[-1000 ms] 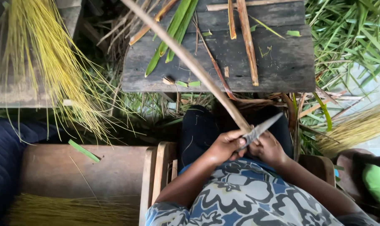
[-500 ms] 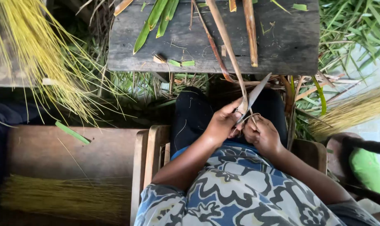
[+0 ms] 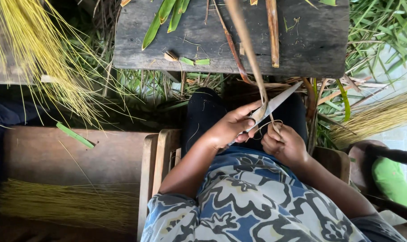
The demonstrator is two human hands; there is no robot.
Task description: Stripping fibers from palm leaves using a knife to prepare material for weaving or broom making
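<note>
weathered plank bench (image 3: 311,54), leaf-strewn ground (image 3: 382,31)

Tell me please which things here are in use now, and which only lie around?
In use: left hand, right hand, knife, dry brown leaf strip.
Lying about: dark wooden board, green leaf pieces, yellow fibre bundle, broom-like bundle.

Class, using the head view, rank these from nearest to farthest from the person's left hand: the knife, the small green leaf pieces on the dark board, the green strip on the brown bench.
1. knife, at the left hand.
2. small green leaf pieces, ahead on the dark board.
3. green strip, far left on the brown bench.
</note>
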